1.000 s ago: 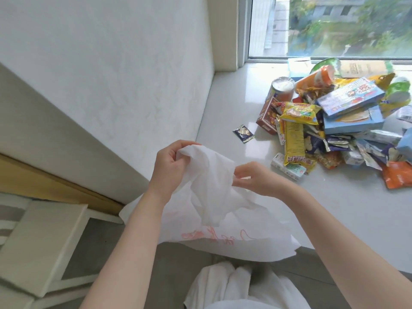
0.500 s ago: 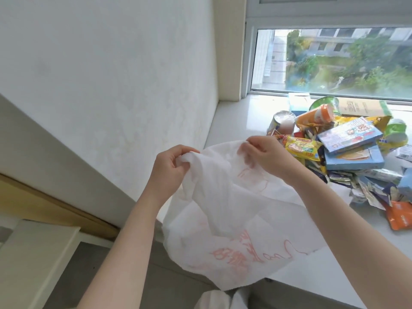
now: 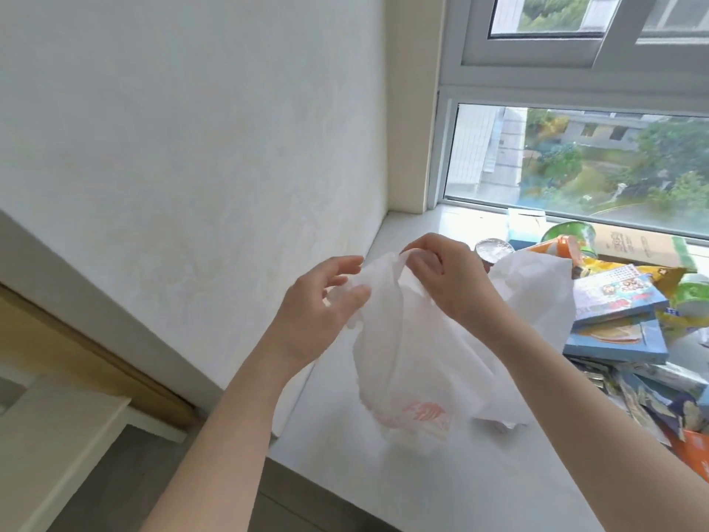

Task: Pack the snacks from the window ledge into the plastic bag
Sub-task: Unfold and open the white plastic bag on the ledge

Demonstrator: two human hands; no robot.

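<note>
Plastic bag (image 3: 414, 362) rim in left hand (image 3: 314, 316), right hand (image 3: 452, 280), snacks (image 3: 621, 301) close rt.

The plastic bag (image 3: 414, 351) in my fingers (image 3: 426, 259) is milky white, with orange-red print low down. Right of my fingers, the snack boxes (image 3: 617, 341) are blue with bright pictures, a packet (image 3: 667, 276) yellow and a cup (image 3: 694, 297) green.

One head-worn camera looks forward and down from the person's eye level. It sits close over the left hand (image 3: 318, 312) and right hand (image 3: 449, 278), facing the window ledge (image 3: 383, 474) and window (image 3: 575, 167), with the wall (image 3: 192, 147) filling the left.
</note>
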